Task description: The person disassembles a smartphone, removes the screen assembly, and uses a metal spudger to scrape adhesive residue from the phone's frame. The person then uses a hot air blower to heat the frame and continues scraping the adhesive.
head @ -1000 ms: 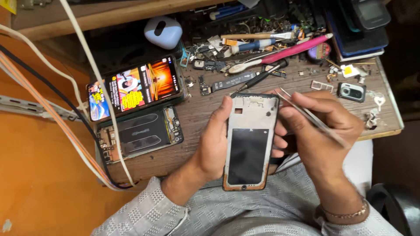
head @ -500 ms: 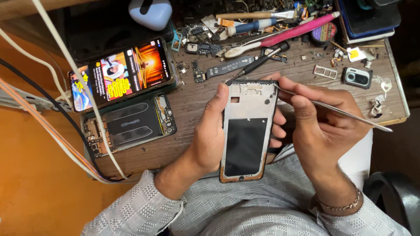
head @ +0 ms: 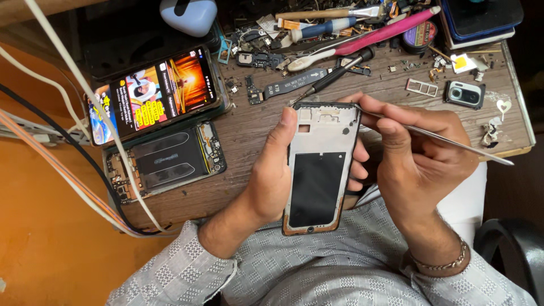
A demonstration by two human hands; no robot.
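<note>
My left hand (head: 271,170) grips an empty phone frame (head: 320,167), silver at the top with a black panel below, held upright over my lap at the table's front edge. My right hand (head: 422,161) holds thin metal tweezers (head: 436,137) like a pen; their tip touches the frame's top right corner, and the long end sticks out to the right. The fingers of my left hand wrap behind the frame and show at its right side.
On the wooden table (head: 249,130) lie a lit phone (head: 153,93), an opened phone with its battery showing (head: 167,161), a flex cable (head: 283,89), a screwdriver (head: 334,73), a pink tool (head: 391,34), a camera module (head: 464,93) and small parts. Cables (head: 73,170) hang at left.
My right hand has turned the tweezers so their tip now rests at the frame's top right corner. The view has drawn closer to the hands.
</note>
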